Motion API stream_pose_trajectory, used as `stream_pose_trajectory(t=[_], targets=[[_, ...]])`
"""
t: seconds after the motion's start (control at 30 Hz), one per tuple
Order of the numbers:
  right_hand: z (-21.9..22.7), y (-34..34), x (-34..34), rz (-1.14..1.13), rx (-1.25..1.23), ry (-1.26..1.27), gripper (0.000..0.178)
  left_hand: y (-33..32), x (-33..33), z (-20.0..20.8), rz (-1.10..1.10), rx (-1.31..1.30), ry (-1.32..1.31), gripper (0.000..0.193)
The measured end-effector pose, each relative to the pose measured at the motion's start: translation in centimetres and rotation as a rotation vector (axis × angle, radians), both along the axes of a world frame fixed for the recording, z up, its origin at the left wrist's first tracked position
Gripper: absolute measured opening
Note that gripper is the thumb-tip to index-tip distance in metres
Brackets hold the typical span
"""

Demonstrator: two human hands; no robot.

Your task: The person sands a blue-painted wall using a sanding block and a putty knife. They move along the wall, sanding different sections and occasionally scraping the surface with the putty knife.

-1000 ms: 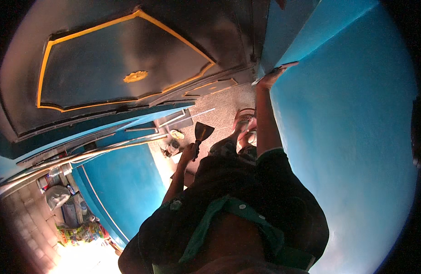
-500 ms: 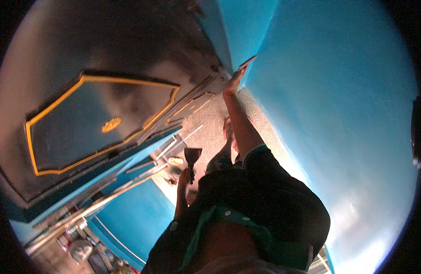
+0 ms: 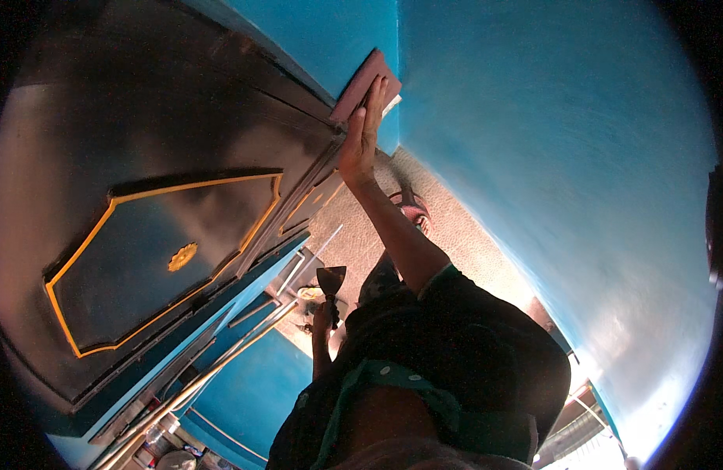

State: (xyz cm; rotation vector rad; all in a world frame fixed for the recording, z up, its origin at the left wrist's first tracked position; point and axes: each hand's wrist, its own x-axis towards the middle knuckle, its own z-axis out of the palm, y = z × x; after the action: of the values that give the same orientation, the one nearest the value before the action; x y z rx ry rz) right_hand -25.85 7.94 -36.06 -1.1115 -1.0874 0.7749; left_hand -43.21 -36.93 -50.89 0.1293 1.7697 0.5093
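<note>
Right hand (image 3: 360, 137) is up at full stretch, fingers flat and together, palm pressing a reddish-brown sanding block (image 3: 364, 84) against the blue wall (image 3: 534, 157); the block sits under and just past the fingertips, right at the corner where the wall meets the dark door frame; left of that hand hangs the big black door (image 3: 142, 196) with its orange-outlined panel (image 3: 165, 258) and a small gold ornament at the centre; left hand (image 3: 324, 319) is low, well below the right one, curled tight round the handle of a putty knife (image 3: 330, 280), the wide blade pointing up above the fist; beyond the left hand lies the speckled floor (image 3: 369, 235); a sandalled foot (image 3: 414, 215) shows just beside the raised forearm.
</note>
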Motion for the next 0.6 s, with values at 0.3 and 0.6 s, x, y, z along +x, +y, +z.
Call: stream_pose_trajectory(t=[0.3,0.6], targets=[[-25.1,2.7,-0.6,-0.003,-0.357,0.587,0.087,0.4,-0.8,0.8,0.074,-0.090,-0.036,0.021],[2.5,-1.2,-1.8,-0.143,-0.123,0.000,0.056,1.2,0.8,1.1,-0.083,-0.077,0.049,0.050]])
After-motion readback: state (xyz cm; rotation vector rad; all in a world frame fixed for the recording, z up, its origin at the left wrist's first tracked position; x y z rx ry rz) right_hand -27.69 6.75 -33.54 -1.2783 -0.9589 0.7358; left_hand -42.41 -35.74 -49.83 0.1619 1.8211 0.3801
